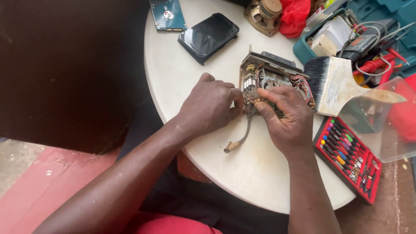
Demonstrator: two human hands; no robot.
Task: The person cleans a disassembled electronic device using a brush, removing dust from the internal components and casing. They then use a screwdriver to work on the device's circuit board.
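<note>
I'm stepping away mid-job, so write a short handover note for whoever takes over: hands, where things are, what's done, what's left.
Left hand: fingers pinched at the left edge of the opened electronic unit on the round white table.
Right hand: resting over the unit's front, fingers on the wiring.
The casing is already off and the coloured wires are exposed. A grey cable trails from the unit toward the table edge.
Within reach: paintbrush to the right, red screwdriver-bit set, phone.
Left: work inside the unit appears unfinished; it is not reassembled.

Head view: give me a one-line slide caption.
Both hands, left hand and right hand, work on an opened chassis on a round table, beside a paintbrush.
</note>
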